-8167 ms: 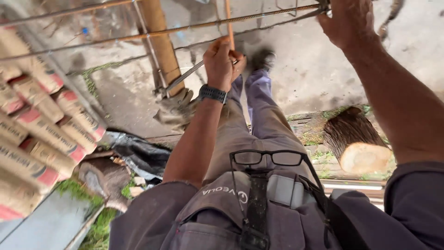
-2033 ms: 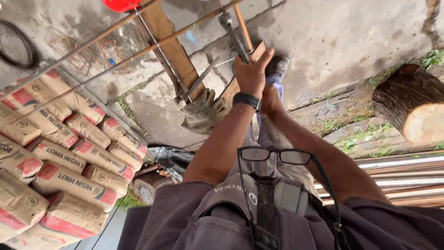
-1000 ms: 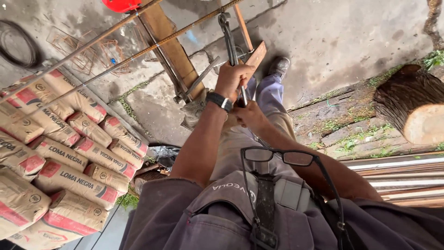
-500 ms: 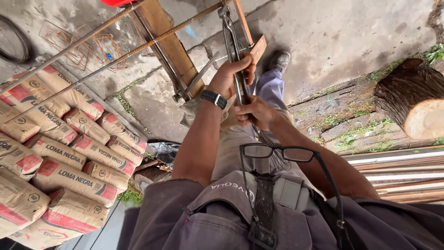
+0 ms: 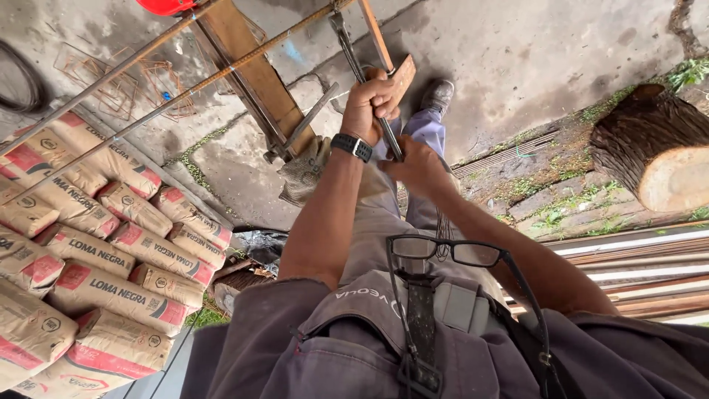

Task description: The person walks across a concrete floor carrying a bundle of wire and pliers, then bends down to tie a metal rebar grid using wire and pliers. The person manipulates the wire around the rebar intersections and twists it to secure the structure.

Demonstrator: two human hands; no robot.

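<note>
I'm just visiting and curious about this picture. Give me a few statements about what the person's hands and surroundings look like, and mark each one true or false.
1. The left hand grips a long metal tool. True.
2. The left wrist is bare. False: it wears a dark wristwatch.
3. The right hand is also on the tool, lower down its handle. True.
4. Stacked sacks lie on the person's right. False: they lie on the left.
5. A cut log lies on the ground to the right. True.
6. A pair of glasses lies on the concrete floor. False: it hangs at the person's chest.
</note>
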